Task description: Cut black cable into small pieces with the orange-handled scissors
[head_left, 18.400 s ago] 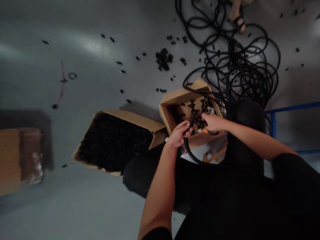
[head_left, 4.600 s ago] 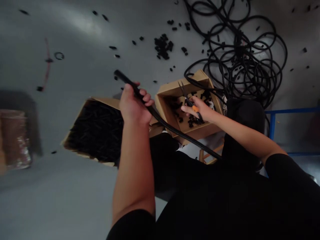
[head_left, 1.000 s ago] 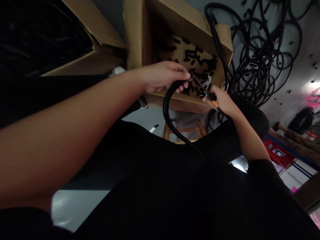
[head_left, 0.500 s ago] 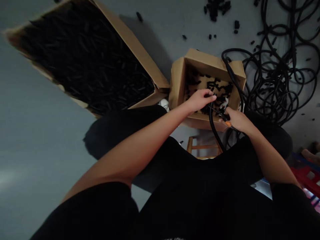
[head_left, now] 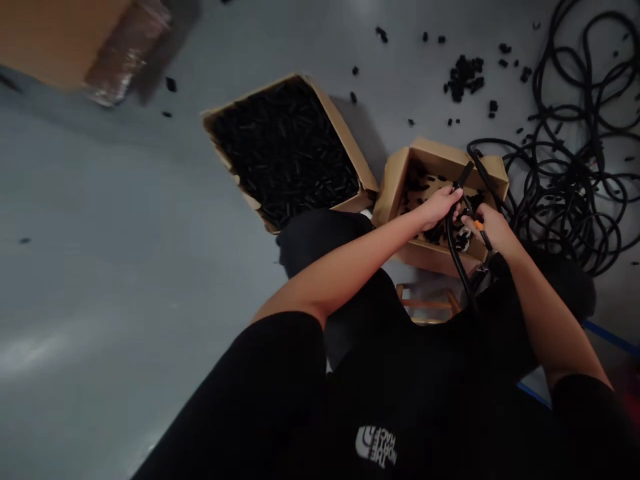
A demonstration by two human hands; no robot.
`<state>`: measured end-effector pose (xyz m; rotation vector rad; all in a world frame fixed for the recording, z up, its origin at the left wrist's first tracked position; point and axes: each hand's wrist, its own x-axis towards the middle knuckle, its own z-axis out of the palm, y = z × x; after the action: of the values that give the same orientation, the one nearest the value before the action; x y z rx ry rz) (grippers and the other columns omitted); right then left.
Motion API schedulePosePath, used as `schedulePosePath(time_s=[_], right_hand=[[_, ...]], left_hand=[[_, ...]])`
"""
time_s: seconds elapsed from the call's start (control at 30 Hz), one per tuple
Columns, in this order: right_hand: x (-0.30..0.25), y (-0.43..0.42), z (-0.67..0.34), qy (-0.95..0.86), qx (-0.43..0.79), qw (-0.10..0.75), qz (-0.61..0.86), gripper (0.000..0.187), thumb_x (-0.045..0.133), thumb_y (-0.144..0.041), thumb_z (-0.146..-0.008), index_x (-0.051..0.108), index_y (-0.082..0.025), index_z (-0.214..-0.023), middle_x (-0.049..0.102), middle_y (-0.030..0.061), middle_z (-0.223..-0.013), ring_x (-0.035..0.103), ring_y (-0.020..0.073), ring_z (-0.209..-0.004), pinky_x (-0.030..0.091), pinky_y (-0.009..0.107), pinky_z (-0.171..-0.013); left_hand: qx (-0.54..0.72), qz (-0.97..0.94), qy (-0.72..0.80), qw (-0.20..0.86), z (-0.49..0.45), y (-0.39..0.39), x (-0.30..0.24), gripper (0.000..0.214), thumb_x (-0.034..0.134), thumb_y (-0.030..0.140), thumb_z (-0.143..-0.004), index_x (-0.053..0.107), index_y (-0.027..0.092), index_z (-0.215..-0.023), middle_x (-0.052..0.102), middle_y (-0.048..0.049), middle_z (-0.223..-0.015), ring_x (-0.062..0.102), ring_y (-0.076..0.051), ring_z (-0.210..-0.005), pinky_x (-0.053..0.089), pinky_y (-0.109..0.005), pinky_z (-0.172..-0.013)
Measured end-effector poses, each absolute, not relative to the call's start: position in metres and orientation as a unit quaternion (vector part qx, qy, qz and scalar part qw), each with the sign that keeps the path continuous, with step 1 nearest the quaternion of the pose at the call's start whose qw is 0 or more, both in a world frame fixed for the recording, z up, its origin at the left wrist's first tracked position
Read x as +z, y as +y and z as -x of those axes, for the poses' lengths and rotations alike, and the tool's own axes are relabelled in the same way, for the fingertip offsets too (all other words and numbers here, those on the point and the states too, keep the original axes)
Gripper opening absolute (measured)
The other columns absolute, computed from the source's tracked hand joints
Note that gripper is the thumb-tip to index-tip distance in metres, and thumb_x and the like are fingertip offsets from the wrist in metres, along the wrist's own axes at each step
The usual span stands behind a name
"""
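Note:
My left hand (head_left: 439, 205) is closed around a thick black hose (head_left: 454, 247) over the small cardboard box (head_left: 391, 187). The hose's straight end sticks up past my fingers, and its lower length runs down toward my lap. Close by on the right, my right hand (head_left: 497, 232) grips a hand tool (head_left: 481, 228) with a black and orange handle. Its working end is near the hose below my left fingers; whether they touch I cannot tell. Short black pieces (head_left: 434, 235) lie in the box under my hands.
A larger cardboard box (head_left: 344, 130) full of short black pieces stands left of the small one. Coiled black hose (head_left: 575, 193) covers the floor at right. Loose black pieces (head_left: 464, 77) are scattered beyond. A wooden stool (head_left: 425, 304) is below; another carton (head_left: 55, 40) is at upper left.
My view has shifted, so the boxes appear smaller and farther right. A straight length of hose now sticks up above my left hand. My right hand still holds the tool.

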<state>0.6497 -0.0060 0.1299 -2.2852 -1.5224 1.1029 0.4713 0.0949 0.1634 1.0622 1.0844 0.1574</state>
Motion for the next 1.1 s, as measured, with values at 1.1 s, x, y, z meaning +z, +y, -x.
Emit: schedulePosePath(time_s=[1.1], right_hand=[[0.123,-0.074,-0.604,-0.480,0.457,0.108,0.741,0.042,0.078,-0.042,-0.113,0.070,-0.016,-0.144,0.084,0.0280,-0.151,0.082,0.0454,-0.139,0.063,0.050,-0.111]], left_hand=[[-0.074,-0.701,0.425,0.568,-0.422,0.062,0.114,0.030,0.073,0.046,-0.114,0.055,0.027,-0.099,0.065,-0.0006,-0.083,0.055,-0.019,-0.067,0.044,-0.030,-0.066]])
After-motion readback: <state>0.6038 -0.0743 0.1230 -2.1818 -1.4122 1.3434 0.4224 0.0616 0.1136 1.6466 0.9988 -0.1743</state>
